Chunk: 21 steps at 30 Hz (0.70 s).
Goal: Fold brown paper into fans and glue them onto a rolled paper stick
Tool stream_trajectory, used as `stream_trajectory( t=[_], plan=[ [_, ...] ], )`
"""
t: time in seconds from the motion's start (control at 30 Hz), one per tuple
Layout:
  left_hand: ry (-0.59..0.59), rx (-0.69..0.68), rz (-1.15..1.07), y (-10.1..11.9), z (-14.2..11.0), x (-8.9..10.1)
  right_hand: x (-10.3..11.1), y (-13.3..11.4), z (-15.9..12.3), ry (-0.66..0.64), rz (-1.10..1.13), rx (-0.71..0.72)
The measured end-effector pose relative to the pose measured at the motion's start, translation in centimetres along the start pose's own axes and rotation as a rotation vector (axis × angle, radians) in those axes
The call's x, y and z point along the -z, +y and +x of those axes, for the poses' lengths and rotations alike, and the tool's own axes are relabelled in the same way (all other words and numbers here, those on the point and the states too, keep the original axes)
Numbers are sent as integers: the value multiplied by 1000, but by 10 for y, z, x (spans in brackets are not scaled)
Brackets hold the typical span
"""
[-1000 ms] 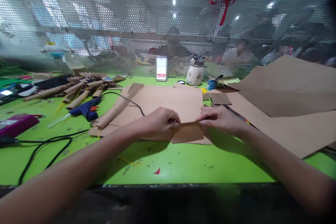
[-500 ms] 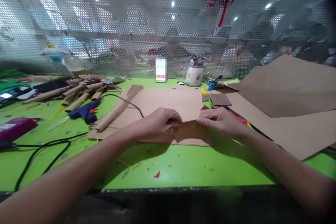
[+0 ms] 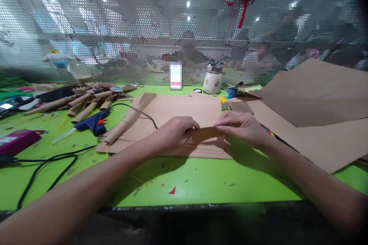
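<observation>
Between my two hands is a small piece of brown kraft paper (image 3: 207, 134), its upper edge pinched at both ends. My left hand (image 3: 179, 130) is closed on the left end, with the fingertips curled out of sight. Thumb and forefinger of my right hand (image 3: 240, 126) pinch the right end. Beneath lie larger brown paper sheets (image 3: 184, 107), stacked on the green table (image 3: 207, 183). A rolled paper tube (image 3: 129, 120) rests on the left side of the sheets.
On the left are a blue glue gun (image 3: 92, 121) with its black cable, a purple box (image 3: 18, 141) and several paper rolls (image 3: 86, 111). Behind stand a phone (image 3: 176, 76), a bottle (image 3: 212, 78) and a blue paint jar (image 3: 230, 92). Large brown paper (image 3: 316, 95) spreads at right.
The held paper piece has been raised and tilted, so less of its front face shows now. My right hand has shifted slightly upward; my left hand stays nearly in place.
</observation>
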<state>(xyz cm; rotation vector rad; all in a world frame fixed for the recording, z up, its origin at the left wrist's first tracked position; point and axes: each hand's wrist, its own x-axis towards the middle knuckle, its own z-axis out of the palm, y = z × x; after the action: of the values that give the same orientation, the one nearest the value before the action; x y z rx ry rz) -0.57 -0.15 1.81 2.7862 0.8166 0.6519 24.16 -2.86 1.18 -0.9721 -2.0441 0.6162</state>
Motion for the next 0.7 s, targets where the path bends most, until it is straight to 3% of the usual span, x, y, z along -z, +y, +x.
stream_trajectory(
  t=[0.1,0.17,0.3,0.4,0.47,0.7],
  plan=[
    [163,-118,314,5,0,12,2,-8,0,137,-252,227],
    [198,-174,471,8,0,17,1,-11,0,187,-471,336],
    [100,-265,548,8,-1,10,-12,-4,-5,33,-717,415],
    [-82,-303,495,7,-4,-2,-25,6,-9,-125,-703,388],
    [-143,-289,447,6,-6,-9,-29,10,-11,-182,-651,350],
    [-56,-141,264,4,-7,-29,-31,9,-12,-202,-601,319]
  ],
)
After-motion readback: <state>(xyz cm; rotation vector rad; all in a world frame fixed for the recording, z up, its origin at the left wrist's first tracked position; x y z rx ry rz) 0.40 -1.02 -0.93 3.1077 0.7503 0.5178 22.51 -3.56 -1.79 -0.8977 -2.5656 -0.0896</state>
